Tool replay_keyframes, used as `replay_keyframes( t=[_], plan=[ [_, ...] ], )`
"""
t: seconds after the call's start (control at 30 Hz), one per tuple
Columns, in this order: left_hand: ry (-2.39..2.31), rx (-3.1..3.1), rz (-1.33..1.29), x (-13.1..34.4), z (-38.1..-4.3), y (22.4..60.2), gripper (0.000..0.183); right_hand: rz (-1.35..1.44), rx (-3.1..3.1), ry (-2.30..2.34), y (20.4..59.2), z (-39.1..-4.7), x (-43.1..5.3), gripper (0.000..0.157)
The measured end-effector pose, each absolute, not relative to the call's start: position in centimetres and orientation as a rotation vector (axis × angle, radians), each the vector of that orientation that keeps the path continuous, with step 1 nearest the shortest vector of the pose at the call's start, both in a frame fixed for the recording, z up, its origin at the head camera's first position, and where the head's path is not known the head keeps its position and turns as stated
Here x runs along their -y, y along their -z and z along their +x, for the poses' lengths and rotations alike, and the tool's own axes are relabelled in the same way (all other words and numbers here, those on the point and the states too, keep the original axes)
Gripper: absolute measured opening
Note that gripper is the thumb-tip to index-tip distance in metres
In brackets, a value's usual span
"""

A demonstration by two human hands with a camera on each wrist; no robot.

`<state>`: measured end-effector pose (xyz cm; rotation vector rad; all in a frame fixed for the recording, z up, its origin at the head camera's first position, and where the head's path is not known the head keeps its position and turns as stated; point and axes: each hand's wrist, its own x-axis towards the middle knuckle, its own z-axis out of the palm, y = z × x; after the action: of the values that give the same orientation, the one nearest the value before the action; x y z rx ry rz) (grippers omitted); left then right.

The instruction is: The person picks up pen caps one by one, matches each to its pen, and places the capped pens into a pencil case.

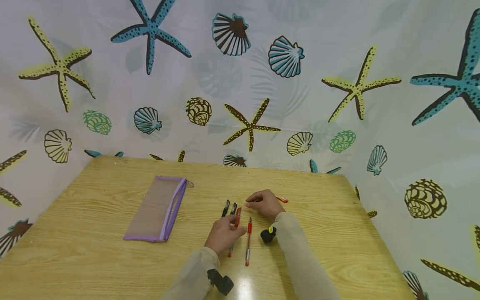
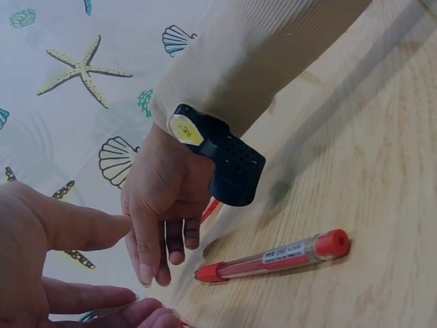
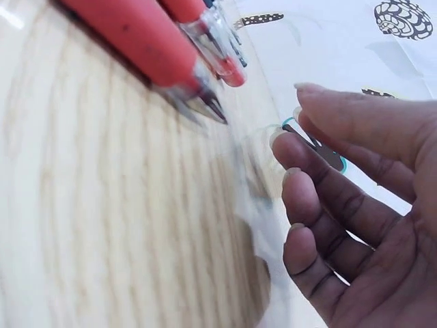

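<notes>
My left hand (image 1: 223, 234) lies over a capped red pen (image 1: 238, 211), fingertips right at it and thumb held apart. Just right of that hand lies an uncapped red pen (image 1: 248, 243), its bare tip pointing away from me; its red grip (image 3: 140, 44) shows large in the right wrist view. My right hand (image 1: 265, 204) hovers beyond that tip with loosely bent fingers (image 3: 304, 195) and nothing between them. Another red pen or cap (image 1: 282, 199) pokes out from behind the right hand, partly hidden. Two black pens (image 1: 226, 207) lie beyond the left hand.
A mesh zip pouch (image 1: 153, 208) with purple edging lies flat on the left of the wooden table (image 1: 93, 266). A white curtain (image 1: 168, 91) printed with starfish and shells surrounds the back and sides. Each wrist wears a small black camera (image 1: 220, 282).
</notes>
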<state>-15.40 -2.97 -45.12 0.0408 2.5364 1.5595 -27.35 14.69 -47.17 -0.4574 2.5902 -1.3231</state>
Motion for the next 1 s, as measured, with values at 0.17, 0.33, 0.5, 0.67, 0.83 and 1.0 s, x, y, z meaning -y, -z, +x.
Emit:
replay_keyframes(
  t=[0.17,0.33,0.5,0.67,0.83,1.0],
  plan=[
    [-1.603,-2.508,0.034,2.4,-15.4,45.4,0.05,-0.42,-2.625,1.355,46.9,-27.3,-15.4,0.014],
    [-1.608,-2.494,0.022,1.7,-15.5,45.8,0.049,-0.372,-2.649,1.411,46.6,-27.2,-16.4,0.015],
    [-1.608,-2.488,-0.006,1.1,-15.5,46.0,0.048,-0.307,-2.663,1.473,46.4,-27.0,-17.8,0.017],
    [-1.613,-2.533,0.007,0.7,-15.5,46.4,0.046,-0.24,-2.661,1.553,46.2,-26.8,-19.4,0.022],
    [-1.586,-2.62,0.054,0.4,-15.3,46.8,0.044,-0.173,-2.662,1.635,46.3,-26.8,-21.0,0.024],
    [-1.551,-2.677,0.085,0.1,-15.2,47.0,0.043,-0.081,-2.696,1.656,46.4,-26.8,-22.3,0.025]
  ],
)
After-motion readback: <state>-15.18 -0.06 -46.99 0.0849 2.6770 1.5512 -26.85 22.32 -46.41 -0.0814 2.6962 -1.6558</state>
